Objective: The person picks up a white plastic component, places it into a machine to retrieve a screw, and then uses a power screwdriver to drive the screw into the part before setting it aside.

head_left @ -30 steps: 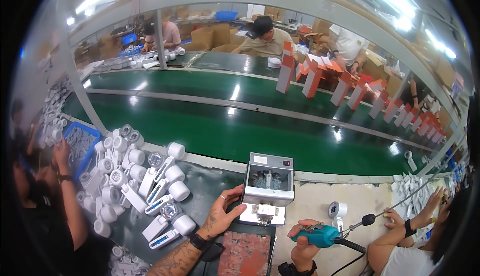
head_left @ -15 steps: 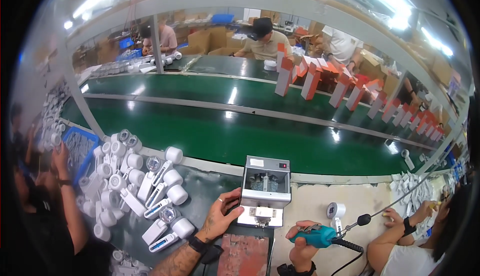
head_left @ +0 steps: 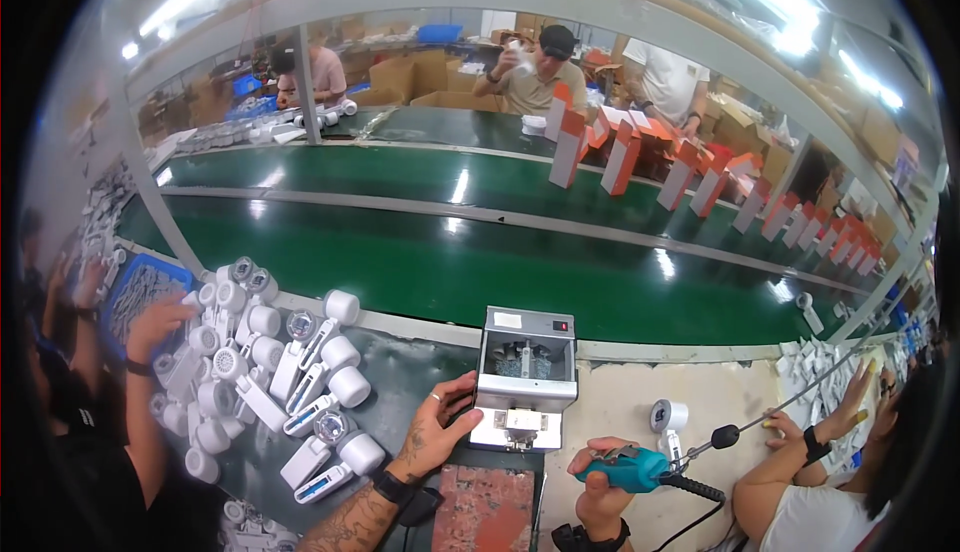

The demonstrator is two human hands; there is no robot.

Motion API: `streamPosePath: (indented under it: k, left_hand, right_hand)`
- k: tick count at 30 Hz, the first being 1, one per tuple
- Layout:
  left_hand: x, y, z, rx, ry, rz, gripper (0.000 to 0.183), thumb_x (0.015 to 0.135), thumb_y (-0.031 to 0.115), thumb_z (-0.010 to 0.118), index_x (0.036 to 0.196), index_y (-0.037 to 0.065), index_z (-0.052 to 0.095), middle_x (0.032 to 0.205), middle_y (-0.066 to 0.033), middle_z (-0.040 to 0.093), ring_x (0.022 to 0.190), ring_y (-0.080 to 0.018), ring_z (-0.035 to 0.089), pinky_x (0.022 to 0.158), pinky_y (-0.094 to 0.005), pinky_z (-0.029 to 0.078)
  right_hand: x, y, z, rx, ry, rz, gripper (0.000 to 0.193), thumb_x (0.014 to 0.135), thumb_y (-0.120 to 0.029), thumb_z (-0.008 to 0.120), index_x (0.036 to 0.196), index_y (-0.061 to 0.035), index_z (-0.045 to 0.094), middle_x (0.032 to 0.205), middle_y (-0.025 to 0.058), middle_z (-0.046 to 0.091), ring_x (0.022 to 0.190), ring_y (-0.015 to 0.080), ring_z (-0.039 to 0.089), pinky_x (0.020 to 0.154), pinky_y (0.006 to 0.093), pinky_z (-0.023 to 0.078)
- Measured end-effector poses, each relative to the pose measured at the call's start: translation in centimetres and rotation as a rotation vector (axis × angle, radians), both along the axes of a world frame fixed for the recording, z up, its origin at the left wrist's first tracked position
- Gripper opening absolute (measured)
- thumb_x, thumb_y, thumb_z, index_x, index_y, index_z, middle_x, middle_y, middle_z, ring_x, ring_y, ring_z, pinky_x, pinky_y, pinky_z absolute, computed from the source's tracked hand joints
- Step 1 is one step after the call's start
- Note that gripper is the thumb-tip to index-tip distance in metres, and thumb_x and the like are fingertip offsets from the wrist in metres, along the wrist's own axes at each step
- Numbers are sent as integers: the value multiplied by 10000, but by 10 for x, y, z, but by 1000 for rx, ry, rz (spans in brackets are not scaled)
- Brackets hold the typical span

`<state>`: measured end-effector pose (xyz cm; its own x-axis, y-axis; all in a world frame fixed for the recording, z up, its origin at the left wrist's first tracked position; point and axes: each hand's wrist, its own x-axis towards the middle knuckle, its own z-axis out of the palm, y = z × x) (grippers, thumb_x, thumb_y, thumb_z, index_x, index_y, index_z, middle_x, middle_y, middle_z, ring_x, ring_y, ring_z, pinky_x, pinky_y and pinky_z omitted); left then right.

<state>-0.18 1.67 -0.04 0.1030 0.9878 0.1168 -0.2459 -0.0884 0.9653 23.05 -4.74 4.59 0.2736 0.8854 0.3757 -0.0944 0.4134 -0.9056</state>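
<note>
a long green belt [head_left: 520, 272] runs across the middle, and it is the biggest thing here. a row of red and white boxes [head_left: 700, 177] stands upright along its far side. past them sit people by brown boxes [head_left: 400, 77]. on the near side is a dark table [head_left: 400, 392] with a big heap of white round parts [head_left: 270, 372] on its left end. another person's hand [head_left: 160, 322] reaches into that heap from the left, beside a blue tray [head_left: 140, 287]. in front of the person stands a small grey box machine [head_left: 524, 377] with a clear window and a little open slot low on its front. a reddish brown mat [head_left: 485, 507] lies just below it. the left hand [head_left: 435, 437] lies by the machine's lower left corner, with its fingers spread loose and nothing held; the fingertips are right by the machine, but i cannot tell if they touch it. the right hand [head_left: 600, 482] is closed tight around a blue electric screwdriver [head_left: 630, 467], just to the lower right of the machine, with its tip pointing left and a black cord going off to the right. a small white round part [head_left: 668, 417] stands on the pale table top near it. at the right edge another person's arm [head_left: 800, 452] rests on the table.
</note>
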Motion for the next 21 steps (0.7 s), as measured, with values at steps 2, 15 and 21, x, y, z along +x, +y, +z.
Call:
streamPosePath:
  k: [2,15,21]
  left_hand:
    - [0,0,2,15,6,2,463,926,37,658,1333,-16,442,1497,-156,425,1343,-226,448,1141,-381,358]
    - [1,-2,0,11,1,15,552,916,51,675,1403,-4,422,1364,-127,512,1276,-204,485,1113,-359,368]
    - [0,0,-4,13,-1,10,551,916,56,678,1402,-2,425,1363,-124,513,1269,-203,490,1110,-356,371]
  right_hand:
    - [1,0,-2,6,-1,4,715,774,-581,777,1089,7,521,716,79,595,633,193,602,586,300,491]
    - [3,0,-6,14,48,39,685,780,-525,799,1107,14,531,733,81,619,643,168,596,606,289,482]
    - [3,0,-6,45,30,61,641,827,-488,777,1137,12,523,751,79,636,650,130,580,606,258,454]
